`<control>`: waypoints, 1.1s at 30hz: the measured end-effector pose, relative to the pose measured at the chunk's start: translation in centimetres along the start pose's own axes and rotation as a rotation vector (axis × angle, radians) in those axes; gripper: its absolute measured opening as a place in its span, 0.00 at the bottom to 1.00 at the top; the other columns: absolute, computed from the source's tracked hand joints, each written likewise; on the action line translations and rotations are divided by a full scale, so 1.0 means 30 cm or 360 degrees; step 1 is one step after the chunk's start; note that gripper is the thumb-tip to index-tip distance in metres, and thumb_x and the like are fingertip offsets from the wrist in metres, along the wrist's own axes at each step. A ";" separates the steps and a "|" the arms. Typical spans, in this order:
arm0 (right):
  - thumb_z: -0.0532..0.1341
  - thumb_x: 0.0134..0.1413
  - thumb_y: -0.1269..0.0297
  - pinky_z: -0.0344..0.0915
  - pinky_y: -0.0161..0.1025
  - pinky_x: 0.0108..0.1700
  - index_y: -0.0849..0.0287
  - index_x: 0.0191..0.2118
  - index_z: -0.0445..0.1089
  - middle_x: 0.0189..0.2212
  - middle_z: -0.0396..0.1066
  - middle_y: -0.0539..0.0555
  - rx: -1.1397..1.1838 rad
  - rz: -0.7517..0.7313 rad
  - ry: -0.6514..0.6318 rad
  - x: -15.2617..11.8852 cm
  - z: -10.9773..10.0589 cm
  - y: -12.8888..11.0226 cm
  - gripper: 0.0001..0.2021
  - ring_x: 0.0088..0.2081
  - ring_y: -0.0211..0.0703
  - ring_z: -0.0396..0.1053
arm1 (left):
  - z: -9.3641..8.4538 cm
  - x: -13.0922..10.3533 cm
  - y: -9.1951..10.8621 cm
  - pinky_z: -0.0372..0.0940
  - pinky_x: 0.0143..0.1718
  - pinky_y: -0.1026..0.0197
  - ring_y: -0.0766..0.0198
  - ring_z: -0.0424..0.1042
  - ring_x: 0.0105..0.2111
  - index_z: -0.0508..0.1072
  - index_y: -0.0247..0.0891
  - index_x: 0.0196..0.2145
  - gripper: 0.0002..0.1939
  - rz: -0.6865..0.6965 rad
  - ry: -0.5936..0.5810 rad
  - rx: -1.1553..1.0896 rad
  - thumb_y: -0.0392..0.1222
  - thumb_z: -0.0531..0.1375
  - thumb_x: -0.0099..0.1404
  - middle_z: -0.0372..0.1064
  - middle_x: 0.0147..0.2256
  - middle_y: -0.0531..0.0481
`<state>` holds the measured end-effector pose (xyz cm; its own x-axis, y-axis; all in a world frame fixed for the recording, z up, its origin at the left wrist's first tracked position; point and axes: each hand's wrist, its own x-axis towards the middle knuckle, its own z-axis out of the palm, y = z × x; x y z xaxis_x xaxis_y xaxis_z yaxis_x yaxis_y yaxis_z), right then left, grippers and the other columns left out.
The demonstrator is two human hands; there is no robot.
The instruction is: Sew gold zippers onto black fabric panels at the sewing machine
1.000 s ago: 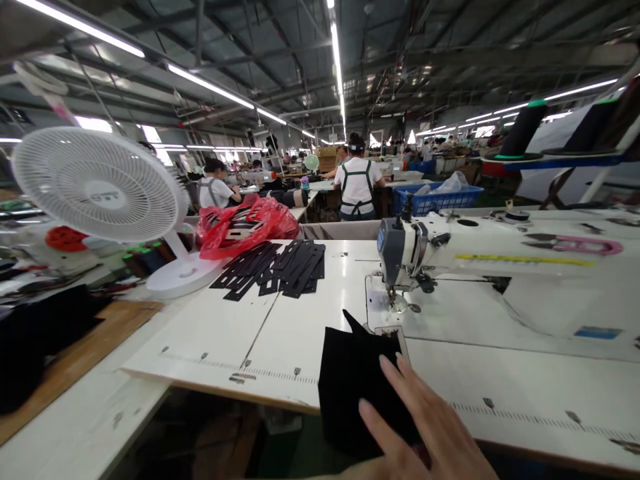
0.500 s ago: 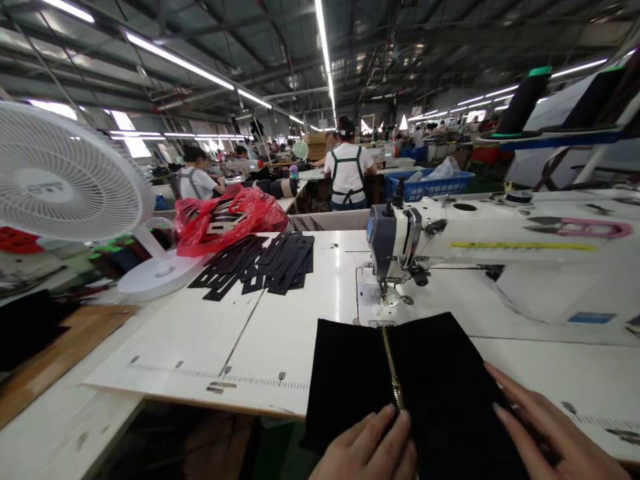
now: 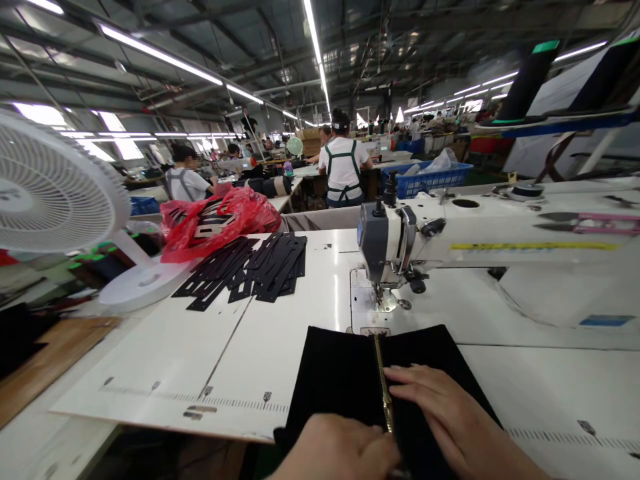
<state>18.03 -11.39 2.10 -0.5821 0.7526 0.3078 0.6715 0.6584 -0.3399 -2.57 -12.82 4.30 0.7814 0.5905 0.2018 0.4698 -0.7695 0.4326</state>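
A black fabric piece with a brass-toothed zipper down its middle lies at the table's front edge. Its far edge is just short of the sewing machine's needle area. My left hand is closed at the zipper's near end, below the slider; its fingertips are partly hidden. Flat on the fabric right of the zipper rests my right hand, fingers stretched out and tips beside the teeth.
Black slotted strips are heaped left of the machine, by a red plastic bag. A white fan stands farther left. Thread cones rise at right. People work beyond, near a blue basket.
My right hand has moved left from the fabric's right edge onto it, beside the zipper. My left hand has shifted left and down. The view has swung slightly.
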 end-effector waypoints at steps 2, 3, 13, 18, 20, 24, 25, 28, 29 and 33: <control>0.47 0.54 0.75 0.66 0.46 0.51 0.57 0.45 0.71 0.48 0.70 0.56 0.0159 0.0040 -0.0023 -0.005 0.002 0.024 0.20 0.49 0.45 0.67 | -0.077 0.057 -0.029 0.65 0.29 0.65 0.60 0.74 0.28 0.74 0.39 0.39 0.11 -0.0347 -0.0044 -0.0286 0.39 0.52 0.67 0.75 0.31 0.48; 0.46 0.55 0.75 0.66 0.45 0.51 0.58 0.45 0.71 0.47 0.71 0.57 0.0236 0.0070 -0.0044 -0.006 0.000 0.034 0.19 0.49 0.45 0.67 | -0.107 0.091 -0.053 0.65 0.30 0.65 0.60 0.74 0.29 0.74 0.40 0.36 0.11 -0.0475 -0.0027 -0.0364 0.40 0.52 0.67 0.75 0.31 0.49; 0.49 0.58 0.71 0.66 0.41 0.48 0.53 0.43 0.72 0.46 0.70 0.55 0.0695 0.0160 -0.0281 0.033 -0.041 0.064 0.16 0.46 0.45 0.67 | -0.079 0.277 -0.251 0.61 0.42 0.58 0.55 0.68 0.39 0.77 0.39 0.29 0.06 -0.0800 -0.0079 -0.0352 0.39 0.66 0.50 0.69 0.40 0.48; 0.49 0.57 0.70 0.67 0.39 0.48 0.52 0.45 0.70 0.45 0.70 0.54 0.0501 0.0260 -0.0044 0.021 -0.050 0.052 0.16 0.46 0.44 0.68 | -0.083 0.225 -0.214 0.61 0.31 0.64 0.62 0.69 0.29 0.76 0.39 0.29 0.03 -0.0862 -0.0126 -0.0453 0.38 0.63 0.55 0.71 0.26 0.54; 0.51 0.58 0.65 0.65 0.43 0.50 0.54 0.50 0.65 0.49 0.68 0.56 0.0276 0.0416 0.0289 0.029 -0.051 0.042 0.16 0.49 0.47 0.66 | -0.093 0.203 -0.183 0.60 0.33 0.64 0.63 0.69 0.31 0.75 0.40 0.30 0.03 -0.0803 -0.0058 -0.0418 0.37 0.62 0.56 0.72 0.28 0.55; 0.64 0.46 0.58 0.64 0.50 0.50 0.53 0.50 0.63 0.47 0.68 0.55 0.0083 0.0416 0.0421 0.064 -0.048 0.008 0.23 0.50 0.52 0.65 | -0.113 0.166 -0.104 0.58 0.35 0.62 0.62 0.69 0.31 0.73 0.39 0.30 0.01 -0.0574 0.0036 -0.0155 0.36 0.61 0.58 0.72 0.29 0.53; 0.65 0.45 0.59 0.66 0.47 0.48 0.52 0.47 0.65 0.44 0.70 0.53 0.0117 0.0429 0.0355 0.071 -0.047 -0.002 0.21 0.47 0.50 0.67 | -0.118 0.158 -0.085 0.58 0.37 0.61 0.61 0.69 0.31 0.72 0.39 0.31 0.01 -0.0534 0.0037 -0.0100 0.36 0.61 0.58 0.72 0.29 0.52; 0.65 0.45 0.60 0.68 0.41 0.42 0.51 0.40 0.66 0.37 0.72 0.50 0.0183 0.0565 0.0338 0.073 -0.048 -0.030 0.14 0.40 0.46 0.70 | -0.131 0.134 -0.047 0.57 0.39 0.59 0.60 0.69 0.32 0.70 0.37 0.31 0.01 -0.0486 0.0067 -0.0032 0.36 0.59 0.61 0.71 0.29 0.51; 0.65 0.45 0.59 0.68 0.40 0.41 0.51 0.38 0.66 0.36 0.72 0.49 0.0189 0.0584 0.0365 0.069 -0.050 -0.037 0.13 0.39 0.46 0.70 | -0.134 0.125 -0.039 0.57 0.38 0.59 0.60 0.68 0.32 0.69 0.36 0.31 0.01 -0.0490 0.0091 -0.0038 0.35 0.59 0.61 0.70 0.29 0.50; 0.62 0.48 0.60 0.67 0.35 0.40 0.50 0.30 0.68 0.34 0.72 0.47 0.0322 0.0504 0.0328 0.053 -0.066 -0.056 0.03 0.38 0.42 0.70 | -0.125 0.086 -0.028 0.57 0.37 0.60 0.61 0.67 0.32 0.67 0.36 0.31 0.04 -0.0442 0.0227 -0.0130 0.30 0.59 0.59 0.70 0.29 0.50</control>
<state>16.88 -11.32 4.91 -0.2440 0.9140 0.3241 0.6870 0.3988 -0.6075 -2.48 -9.75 7.75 0.5597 0.8079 0.1844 0.6183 -0.5553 0.5562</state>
